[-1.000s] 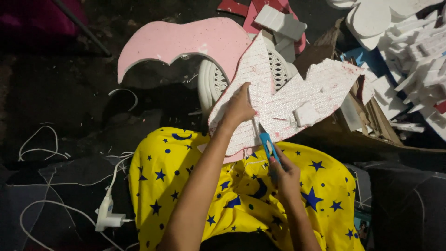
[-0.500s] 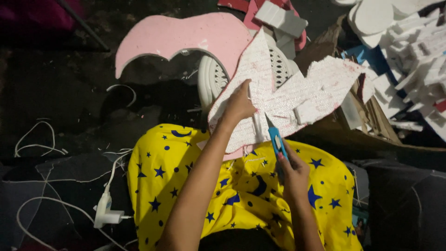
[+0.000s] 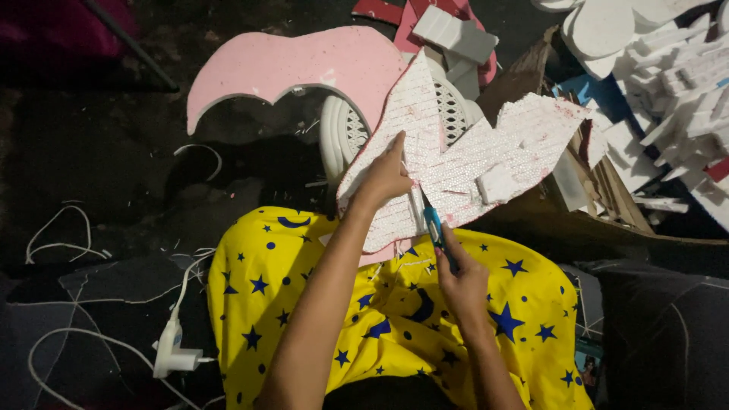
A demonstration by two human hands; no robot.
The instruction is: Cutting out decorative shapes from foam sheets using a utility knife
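Here, left hand point(image 3: 385, 176) gripping foam sheet point(image 3: 486, 156) edge, right hand point(image 3: 463, 282) clenching blue knife point(image 3: 434, 228)

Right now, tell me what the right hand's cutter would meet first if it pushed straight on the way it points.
The right hand aims the blue cutter up into the white foam sheet, apparently already touching its lower edge. It would meet more of that sheet first.
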